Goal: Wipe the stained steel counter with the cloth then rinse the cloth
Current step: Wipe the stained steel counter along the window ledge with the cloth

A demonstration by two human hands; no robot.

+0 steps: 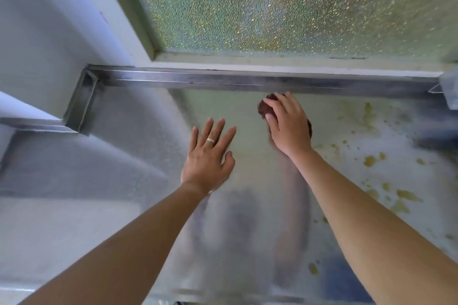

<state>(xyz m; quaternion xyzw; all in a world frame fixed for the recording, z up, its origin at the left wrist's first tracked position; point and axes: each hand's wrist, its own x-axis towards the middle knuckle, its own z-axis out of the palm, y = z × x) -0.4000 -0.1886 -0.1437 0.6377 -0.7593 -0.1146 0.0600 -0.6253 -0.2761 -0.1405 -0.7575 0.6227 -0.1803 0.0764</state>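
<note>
At the left of the frame, the steel counter [119, 168] looks dull grey and without marks, and its raised back edge [223, 80] runs under a frosted window [285, 5] in the upper part of the picture. Near the centre, the left hand [209, 153] lies flat on the metal with straight fingers spread a little apart; a ring [210, 140] sits on one finger, and this hand holds nothing. Just to the right, close to the back edge, the right hand [287, 124] presses down on the cloth [266, 106], a dark brown bundle, with fingers curled over its top so that only its left part and a small right corner show. The cloth seems soft, light and easy to crush, probably damp, so it should be taken from above with the whole palm, bunched, not by one corner. Further right, yellow-brown stains [369, 161] are scattered over the counter down to the lower right, well apart from the cloth, so much wiping appears still to be done before rinsing.
</note>
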